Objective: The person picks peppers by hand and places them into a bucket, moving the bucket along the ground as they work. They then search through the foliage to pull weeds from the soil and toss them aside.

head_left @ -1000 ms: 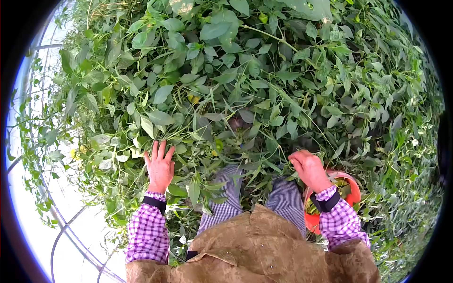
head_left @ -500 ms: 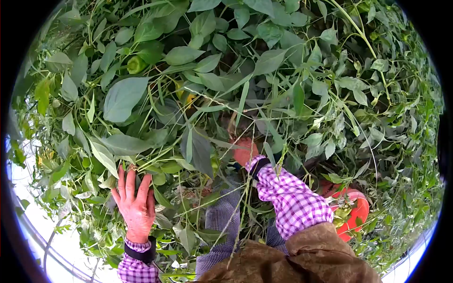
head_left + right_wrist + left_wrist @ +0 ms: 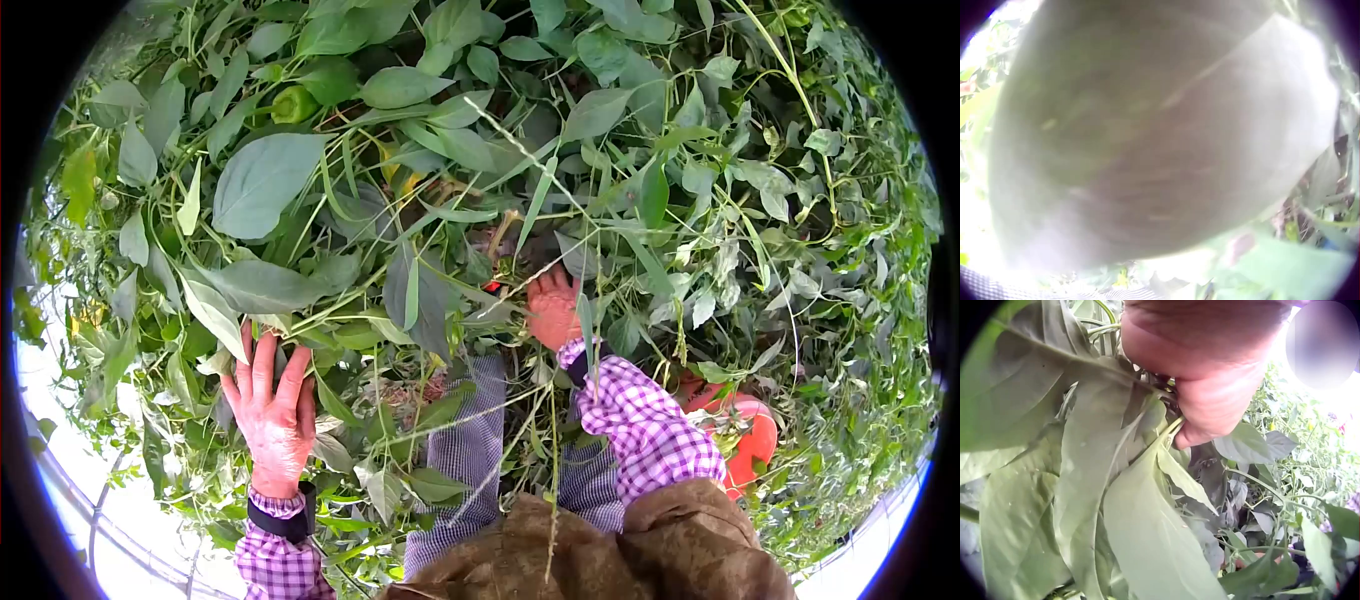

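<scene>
My left hand (image 3: 268, 415) lies with straight, spread fingers against the pepper plants on the left, its fingertips among the leaves. In the left wrist view the thumb of that hand (image 3: 1210, 394) comes down beside thin stems and a broad green leaf (image 3: 1154, 531). My right hand (image 3: 553, 310) reaches low into the foliage between and ahead of the legs. Its fingers point down and away, and I cannot tell whether they hold anything. Just left of it shows a small bright red spot (image 3: 491, 286). A large blurred leaf (image 3: 1160, 144) covers most of the right wrist view.
A green pepper (image 3: 293, 104) hangs at the upper left. Thin dry stems (image 3: 520, 150) cross over the middle. A red-orange bucket (image 3: 758, 440) stands right of the legs, partly behind the checked sleeve (image 3: 655, 425). Dense leaves spread all round.
The view has drawn closer to the plants. My right hand moved from near the bucket into the middle foliage, then shifted slightly right. My left hand stays spread on the leaves.
</scene>
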Demonstrator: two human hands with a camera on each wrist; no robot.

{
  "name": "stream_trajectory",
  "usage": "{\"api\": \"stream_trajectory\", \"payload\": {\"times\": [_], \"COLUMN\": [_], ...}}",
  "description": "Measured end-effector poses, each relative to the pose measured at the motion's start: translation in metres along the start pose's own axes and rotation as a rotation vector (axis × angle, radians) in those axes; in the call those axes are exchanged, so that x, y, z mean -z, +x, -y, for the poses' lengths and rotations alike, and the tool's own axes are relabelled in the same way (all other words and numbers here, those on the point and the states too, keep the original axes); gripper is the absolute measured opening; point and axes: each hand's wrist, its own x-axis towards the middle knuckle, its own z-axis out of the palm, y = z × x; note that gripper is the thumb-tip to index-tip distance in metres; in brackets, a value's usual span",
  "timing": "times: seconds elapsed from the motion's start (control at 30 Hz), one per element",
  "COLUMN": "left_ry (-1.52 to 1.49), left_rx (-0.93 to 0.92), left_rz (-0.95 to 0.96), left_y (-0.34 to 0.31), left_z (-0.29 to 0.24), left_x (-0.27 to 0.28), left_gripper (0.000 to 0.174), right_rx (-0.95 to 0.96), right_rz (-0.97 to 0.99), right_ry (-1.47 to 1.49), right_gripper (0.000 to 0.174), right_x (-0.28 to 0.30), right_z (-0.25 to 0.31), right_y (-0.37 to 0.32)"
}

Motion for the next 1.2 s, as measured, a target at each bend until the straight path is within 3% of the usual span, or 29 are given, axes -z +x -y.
{"api": "stream_trajectory", "payload": {"times": [0.03, 0.1, 0.13, 0.23, 0.3, 0.37, 0.43, 0.5, 0.53, 0.63, 0.7, 0.83, 1.0, 1.2], "left_ry": [0.0, 0.031, 0.038, 0.013, 0.011, -0.003, -0.027, -0.016, -0.059, -0.105, -0.132, -0.187, -0.236, -0.238], "left_rx": [0.007, 0.025, 0.031, 0.046, 0.056, 0.053, 0.05, 0.043, 0.048, 0.056, 0.063, 0.079, 0.134, 0.063], "left_rz": [0.004, 0.019, 0.025, 0.023, 0.037, 0.069, 0.108, 0.116, 0.142, 0.144, 0.194, 0.238, 0.274, 0.196], "left_y": [0.0, 0.0, 0.0, 0.001, 0.001, 0.001, 0.002, 0.003, 0.004, 0.003, 0.003, 0.006, 0.011, 0.016], "left_z": [-0.002, -0.004, -0.004, -0.004, -0.003, -0.004, -0.009, -0.013, -0.015, -0.02, -0.021, -0.024, -0.019, -0.017], "left_x": [0.002, 0.004, 0.004, 0.005, 0.005, 0.01, 0.017, 0.024, 0.026, 0.031, 0.034, 0.043, 0.051, 0.045], "left_gripper": [0.041, 0.041, 0.041, 0.043, 0.045, 0.049, 0.051, 0.052, 0.052, 0.053, 0.055, 0.054, 0.047, 0.045], "right_rx": [-0.067, -0.103, -0.011, 0.071, -0.002, 0.018, 0.038, 0.082, 0.107, 0.132, 0.13, -0.041, 0.052, 0.043], "right_rz": [0.211, 0.182, 0.215, 0.21, 0.255, -0.016, -0.11, 0.224, 0.265, 0.115, 0.229, 0.358, 0.242, 0.076], "right_ry": [0.606, 0.97, 0.816, 0.752, 0.827, 0.742, 0.72, 0.629, 0.694, 0.683, 0.638, 0.882, 0.938, 0.82], "right_gripper": [0.056, 0.065, 0.067, 0.066, 0.063, 0.058, 0.048, 0.04, 0.036, 0.035, 0.04, 0.038, 0.037, 0.035], "right_x": [0.041, 0.005, 0.016, 0.047, 0.047, 0.023, 0.018, 0.05, 0.045, 0.047, 0.05, 0.027, 0.032, 0.09], "right_z": [-0.038, -0.051, -0.063, -0.077, -0.066, -0.06, -0.064, -0.092, -0.099, -0.127, -0.153, -0.186, -0.194, -0.18], "right_y": [-0.009, -0.015, -0.015, -0.028, -0.028, -0.03, -0.037, -0.054, -0.065, -0.103, -0.123, -0.16, -0.174, -0.149]}}
